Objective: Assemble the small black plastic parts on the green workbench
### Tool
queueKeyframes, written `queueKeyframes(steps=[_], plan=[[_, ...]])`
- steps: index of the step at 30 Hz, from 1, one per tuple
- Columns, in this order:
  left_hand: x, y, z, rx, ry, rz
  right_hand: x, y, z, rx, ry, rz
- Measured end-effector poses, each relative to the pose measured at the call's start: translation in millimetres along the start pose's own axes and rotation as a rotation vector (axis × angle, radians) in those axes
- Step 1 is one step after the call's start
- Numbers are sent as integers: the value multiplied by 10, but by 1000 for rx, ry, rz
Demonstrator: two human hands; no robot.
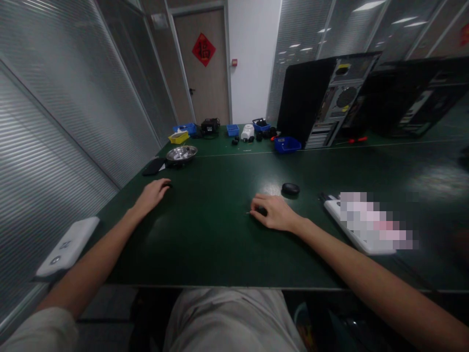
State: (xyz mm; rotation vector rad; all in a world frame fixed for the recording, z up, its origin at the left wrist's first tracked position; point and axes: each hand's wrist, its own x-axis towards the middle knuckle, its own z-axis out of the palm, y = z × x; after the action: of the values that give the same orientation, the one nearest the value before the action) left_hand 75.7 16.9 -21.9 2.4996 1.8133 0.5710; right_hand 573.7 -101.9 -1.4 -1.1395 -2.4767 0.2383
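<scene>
Over the left part of the green table (212,244), my left hand (153,194) has its fingers curled together round a small dark thing that I cannot make out. My right hand (274,212) is near the middle, thumb and fingers pinched on a small thin piece, whose light tip sticks out to the left. Just behind my right hand lies a black oval object (290,188). The two hands are well apart.
A metal dish (181,154) and a black flat item (154,166) are at the back left. Blue trays (287,144), a yellow tray (179,137) and a computer case (326,102) stand farther back. White devices lie left (68,248) and right (351,227).
</scene>
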Motion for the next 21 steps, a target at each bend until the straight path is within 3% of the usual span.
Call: queueKeyframes(steps=[3, 6, 14, 21], plan=[[-110, -684, -171, 92, 93, -259, 6, -6, 5, -4, 2, 4], [-221, -965, -315, 95, 96, -357, 9, -12, 3, 7, -7, 4], [-208, -958, -399, 64, 151, -464, 6, -24, -6, 3, -10, 1], [-259, -904, -416, 105, 169, -425, 10, -15, -2, 11, -12, 4]])
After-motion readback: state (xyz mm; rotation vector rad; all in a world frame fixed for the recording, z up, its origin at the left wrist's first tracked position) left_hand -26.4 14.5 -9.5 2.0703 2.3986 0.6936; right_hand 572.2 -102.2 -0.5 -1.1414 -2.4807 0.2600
